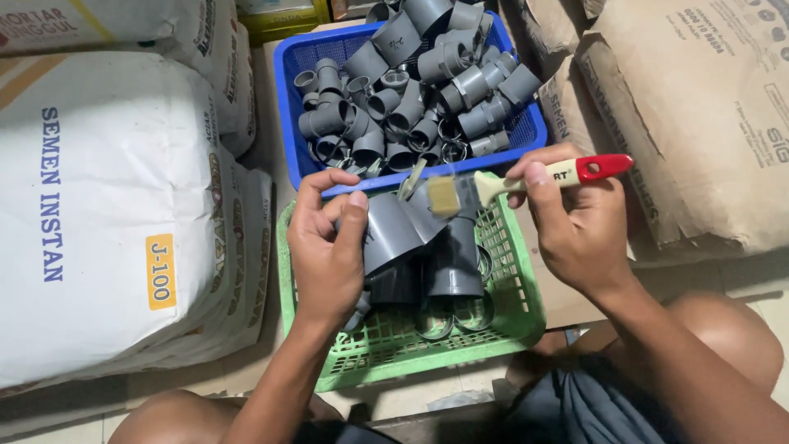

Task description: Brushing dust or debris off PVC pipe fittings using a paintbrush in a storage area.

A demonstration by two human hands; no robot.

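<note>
Pipe fitting: we hold a grey plastic elbow fitting (pixel 394 226) above the green basket, its open end turned toward the brush.
Left hand: our left hand (pixel 327 247) is wrapped around the fitting, thumb on its upper edge.
Right hand: our right hand (pixel 575 222) pinches a small paintbrush (pixel 526 182) by its pale wooden handle; the tip is red, and the bristles sit at the fitting's rim.
Green basket: the green mesh basket (pixel 518 308) lies just under our hands, with a few grey fittings inside.
Blue basket: beyond it we see a blue basket (pixel 289 107) heaped with grey pipe couplings (pixel 411 90).
Left side: white cement sacks (pixel 107 222) are stacked.
Right side: brown paper sacks (pixel 699 115) lean close.
</note>
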